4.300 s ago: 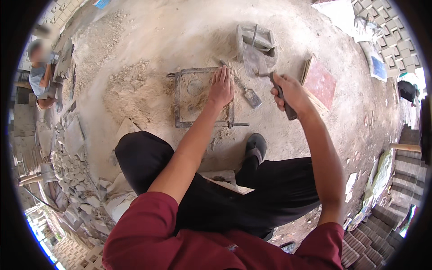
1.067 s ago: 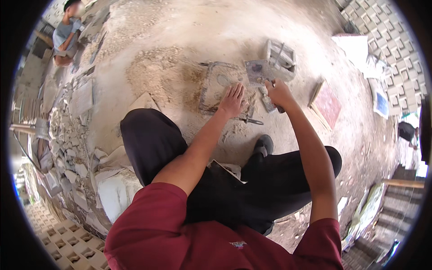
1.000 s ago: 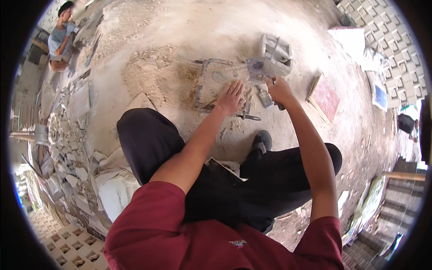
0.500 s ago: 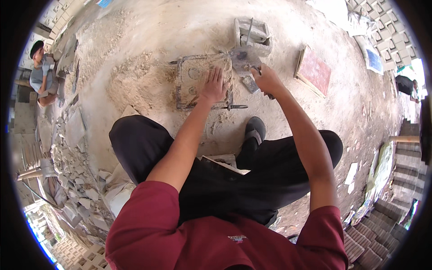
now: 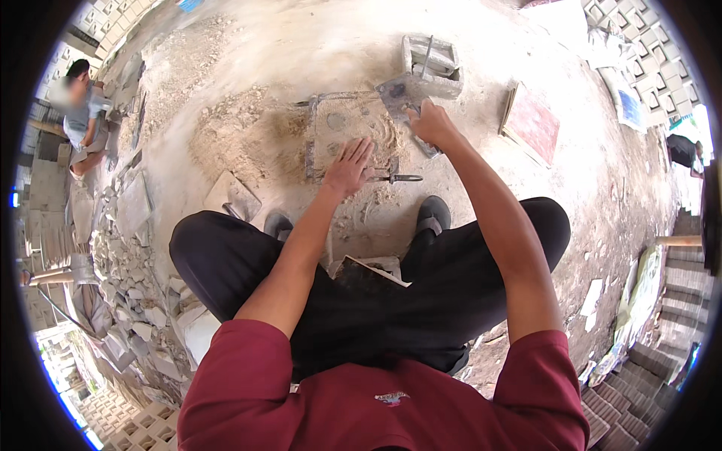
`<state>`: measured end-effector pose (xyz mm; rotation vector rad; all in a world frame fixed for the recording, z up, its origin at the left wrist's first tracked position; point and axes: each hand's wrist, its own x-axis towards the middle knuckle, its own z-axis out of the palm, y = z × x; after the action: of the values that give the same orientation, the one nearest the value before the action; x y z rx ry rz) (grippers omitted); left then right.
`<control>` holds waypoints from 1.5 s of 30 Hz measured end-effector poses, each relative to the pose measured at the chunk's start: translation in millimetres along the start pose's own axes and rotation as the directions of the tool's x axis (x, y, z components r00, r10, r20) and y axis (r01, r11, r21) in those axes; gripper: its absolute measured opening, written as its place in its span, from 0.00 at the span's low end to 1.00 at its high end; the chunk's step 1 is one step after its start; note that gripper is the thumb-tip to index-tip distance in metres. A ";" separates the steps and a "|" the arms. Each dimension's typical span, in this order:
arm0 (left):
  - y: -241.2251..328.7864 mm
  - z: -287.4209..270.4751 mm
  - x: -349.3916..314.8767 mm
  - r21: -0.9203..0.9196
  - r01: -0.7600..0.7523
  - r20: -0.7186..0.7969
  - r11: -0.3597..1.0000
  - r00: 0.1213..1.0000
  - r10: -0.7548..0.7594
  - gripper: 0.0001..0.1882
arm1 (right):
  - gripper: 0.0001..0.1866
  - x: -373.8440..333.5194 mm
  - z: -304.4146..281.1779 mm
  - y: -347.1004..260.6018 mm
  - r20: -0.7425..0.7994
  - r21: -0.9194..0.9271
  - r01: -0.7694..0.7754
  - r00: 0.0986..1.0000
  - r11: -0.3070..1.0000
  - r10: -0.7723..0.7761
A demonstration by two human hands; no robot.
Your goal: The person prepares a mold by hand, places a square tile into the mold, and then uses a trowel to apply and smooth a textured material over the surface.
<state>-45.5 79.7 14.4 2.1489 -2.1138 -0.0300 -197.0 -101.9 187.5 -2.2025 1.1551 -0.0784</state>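
Observation:
A square metal mould [image 5: 310, 143] lies on the ground before me, filled with pale sandy mix [image 5: 338, 120] that shows round marks and curved streaks. My left hand [image 5: 349, 168] rests palm down over the mould's near edge, its fingers stretched out. My right hand [image 5: 432, 125] is closed around the handle of a trowel [image 5: 397, 92], whose flat grey blade sits at the mould's far right corner. Close to the left hand, a dark metal handle [image 5: 407, 178] sticks out from the mould's near right corner.
Loose sandy mix [image 5: 233, 131] is heaped left of the mould. A grey block-shaped frame [image 5: 444, 83] with a rod stands beyond the trowel. Reddish boards [image 5: 532, 124] lie to the right, rubble [image 5: 131, 278] to the left. A person [image 5: 83, 120] sits at far left.
My left hand has slid toward me across the mix to the mould's near edge, and curved streaks show where it was. The right hand keeps the trowel beside the mould.

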 end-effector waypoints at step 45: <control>-194.5 -5.5 -123.9 -0.719 0.694 -0.056 0.046 0.008 -0.998 0.18 | 0.18 28.5 293.0 -158.8 0.254 0.149 0.111 0.956 0.983 -0.146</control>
<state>146.0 206.1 -9.7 2.2615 0.0360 -0.0495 31.7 91.2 38.3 -2.0927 0.8350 0.0791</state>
